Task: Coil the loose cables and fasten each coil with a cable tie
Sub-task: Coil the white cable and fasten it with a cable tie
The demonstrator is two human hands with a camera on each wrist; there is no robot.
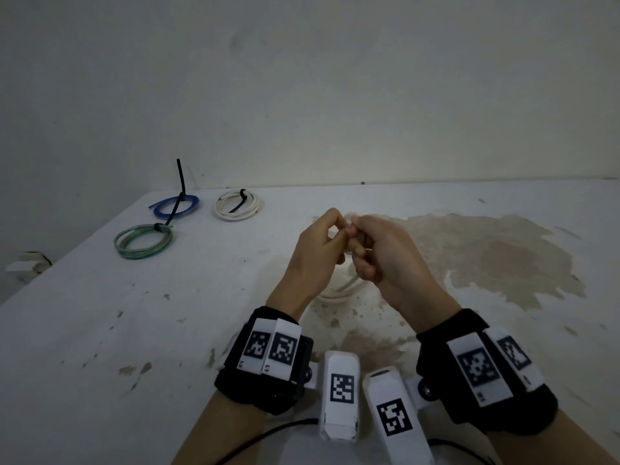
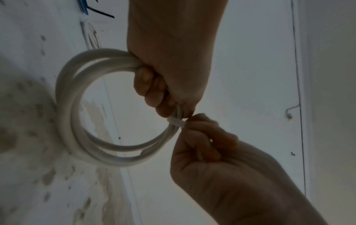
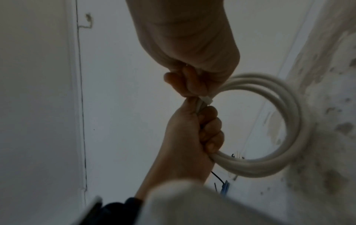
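Already three tied coils lie at the table's (image 1: pixel 100 330) far left: blue (image 1: pixel 176 206), green (image 1: pixel 143 241) and white (image 1: pixel 237 204). Above its middle, the white cable coil (image 2: pixel 77 114) is held in the air, the left hand (image 2: pixel 169 64) fisted round its turns. Just beside that grip the right hand (image 2: pixel 202 146) pinches a white cable tie (image 2: pixel 176 122) wrapped across the bundle. Judging by this, cinching is under way: keep the strands stacked, draw the tail straight away from the coil, and hold the left grip close so no turn springs out
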